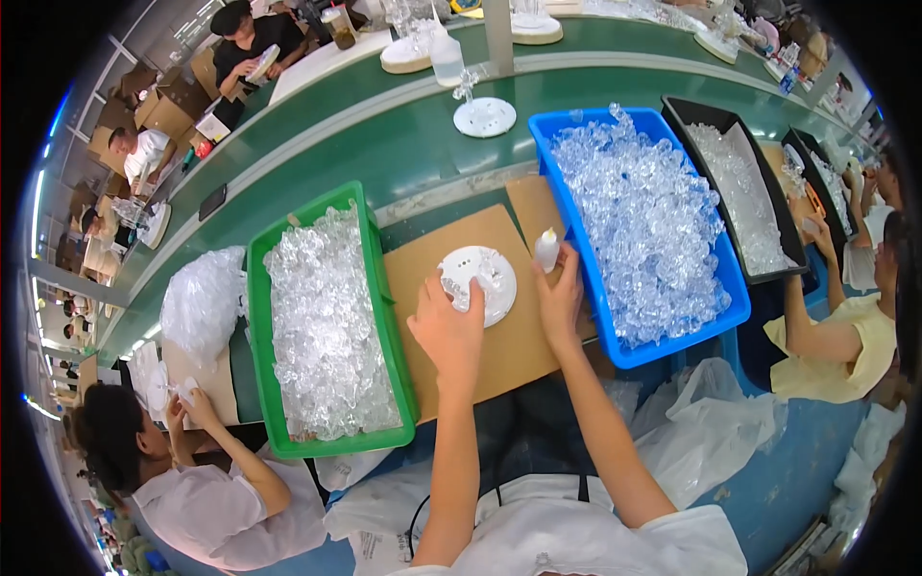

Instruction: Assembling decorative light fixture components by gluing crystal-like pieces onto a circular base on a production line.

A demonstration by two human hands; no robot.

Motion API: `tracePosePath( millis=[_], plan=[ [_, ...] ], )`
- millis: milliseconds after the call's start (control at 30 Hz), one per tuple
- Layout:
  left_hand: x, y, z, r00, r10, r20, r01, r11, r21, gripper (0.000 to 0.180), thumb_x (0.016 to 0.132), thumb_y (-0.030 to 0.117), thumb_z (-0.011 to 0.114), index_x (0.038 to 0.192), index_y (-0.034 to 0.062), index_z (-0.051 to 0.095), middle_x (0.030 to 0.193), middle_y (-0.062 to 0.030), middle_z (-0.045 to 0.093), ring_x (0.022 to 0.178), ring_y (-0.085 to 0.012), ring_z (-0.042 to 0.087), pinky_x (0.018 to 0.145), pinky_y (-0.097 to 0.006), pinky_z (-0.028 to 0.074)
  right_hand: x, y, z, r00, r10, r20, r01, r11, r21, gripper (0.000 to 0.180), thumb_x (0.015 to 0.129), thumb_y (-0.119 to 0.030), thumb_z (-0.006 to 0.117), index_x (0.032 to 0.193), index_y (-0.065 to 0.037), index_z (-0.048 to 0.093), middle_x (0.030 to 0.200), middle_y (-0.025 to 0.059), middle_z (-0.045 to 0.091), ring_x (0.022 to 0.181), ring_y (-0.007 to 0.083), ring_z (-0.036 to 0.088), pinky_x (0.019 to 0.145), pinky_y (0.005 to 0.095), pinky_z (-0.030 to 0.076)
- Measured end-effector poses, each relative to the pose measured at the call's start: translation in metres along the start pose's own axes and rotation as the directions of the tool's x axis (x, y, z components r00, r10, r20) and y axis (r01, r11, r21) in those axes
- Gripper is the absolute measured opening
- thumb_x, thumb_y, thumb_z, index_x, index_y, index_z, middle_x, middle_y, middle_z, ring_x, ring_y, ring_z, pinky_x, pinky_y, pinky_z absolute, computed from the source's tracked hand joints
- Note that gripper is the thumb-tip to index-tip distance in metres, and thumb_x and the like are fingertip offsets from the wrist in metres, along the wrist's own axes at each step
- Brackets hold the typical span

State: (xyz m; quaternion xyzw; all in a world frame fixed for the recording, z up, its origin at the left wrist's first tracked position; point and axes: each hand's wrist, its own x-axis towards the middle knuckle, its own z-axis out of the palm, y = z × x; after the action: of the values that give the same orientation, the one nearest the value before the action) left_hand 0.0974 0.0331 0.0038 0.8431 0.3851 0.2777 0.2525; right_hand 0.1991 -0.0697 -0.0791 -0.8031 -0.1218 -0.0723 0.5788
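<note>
On a brown cardboard sheet [427, 278] in front of me lies a round white disc [498, 305] with small holes and clear plastic pieces on its upper face. My left hand [448, 331] reaches over its left side, thumb and fingers closed around a clear plastic piece [459, 288] at the disc. The fingers partly hide that piece. To the right of the disc, my right hand [561, 300] grips a small white squeeze bottle [546, 251]. This bottle stands upright in the fingers, its narrow tip pointing up, apart from the disc.
A green bin [392, 355] of clear pieces stands at left, a blue bin [615, 353] of them at right. Beyond that is a black tray [783, 240]. Behind stands a white-based clear assembly [485, 117]. Co-workers sit at both sides and across the bench.
</note>
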Motion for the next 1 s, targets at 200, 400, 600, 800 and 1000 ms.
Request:
tracePosePath(
  millis=[200,400,600,800,1000],
  plan=[
    [0.062,-0.020,0.027,0.985,0.083,-0.155,-0.078,0.996,0.033,0.024,0.076,0.016,0.061,0.099,0.0084,0.062,0.081,-0.0127,0.061,0.075,-0.0322,0.060,0.065,-0.043,0.046,-0.034,-0.013,-0.025,0.992,-0.078,0.097,0.096,0.974,-0.204,0.071,0.077,-0.006,0.070,0.137,0.001,0.032,0.136,0.0224,0.040,0.126,0.0376,0.040,0.107,0.0422,0.031],
    [0.207,-0.018,0.089,0.968,0.152,-0.202,-0.124,0.982,0.143,0.022,0.081,0.010,0.057,0.103,0.0107,0.056,0.096,-0.0162,0.061,0.081,-0.0380,0.062,0.065,-0.049,0.049,-0.107,-0.036,-0.105,0.924,0.118,0.363,-0.135,0.991,0.021,0.056,0.079,-0.008,0.070,0.128,0.002,0.044,0.127,0.0173,0.050,0.116,0.0270,0.051,0.095,0.0345,0.044],
    [0.346,-0.021,0.133,0.983,0.183,-0.007,-0.175,0.952,0.252,0.030,0.077,0.011,0.061,0.106,0.0043,0.054,0.101,-0.0182,0.061,0.090,-0.0376,0.062,0.077,-0.053,0.045,-0.135,-0.014,-0.137,0.908,0.326,0.264,-0.354,0.933,0.068,0.041,0.080,-0.005,0.068,0.118,0.000,0.053,0.113,0.0146,0.062,0.101,0.0203,0.062,0.079,0.0311,0.052],
    [0.325,0.100,0.183,0.865,0.497,-0.070,-0.486,0.864,0.132,0.053,0.075,0.028,0.068,0.120,0.0041,0.052,0.108,-0.0214,0.060,0.105,-0.0350,0.057,0.084,-0.049,0.044,-0.166,0.033,-0.177,0.874,0.479,-0.076,-0.484,0.872,-0.069,0.037,0.082,-0.006,0.065,0.116,-0.001,0.052,0.106,0.0117,0.061,0.094,0.0199,0.061,0.073,0.0302,0.051],
    [0.341,0.111,0.259,0.949,0.297,0.105,-0.291,0.954,-0.071,0.022,0.075,0.016,0.064,0.095,0.0072,0.065,0.082,-0.0161,0.066,0.082,-0.0352,0.065,0.071,-0.048,0.050,-0.150,0.043,-0.203,0.835,0.512,-0.200,-0.527,0.850,-0.026,0.031,0.087,-0.005,0.057,0.118,-0.002,0.054,0.104,0.0117,0.064,0.094,0.0185,0.060,0.076,0.0253,0.048]
  ],
)
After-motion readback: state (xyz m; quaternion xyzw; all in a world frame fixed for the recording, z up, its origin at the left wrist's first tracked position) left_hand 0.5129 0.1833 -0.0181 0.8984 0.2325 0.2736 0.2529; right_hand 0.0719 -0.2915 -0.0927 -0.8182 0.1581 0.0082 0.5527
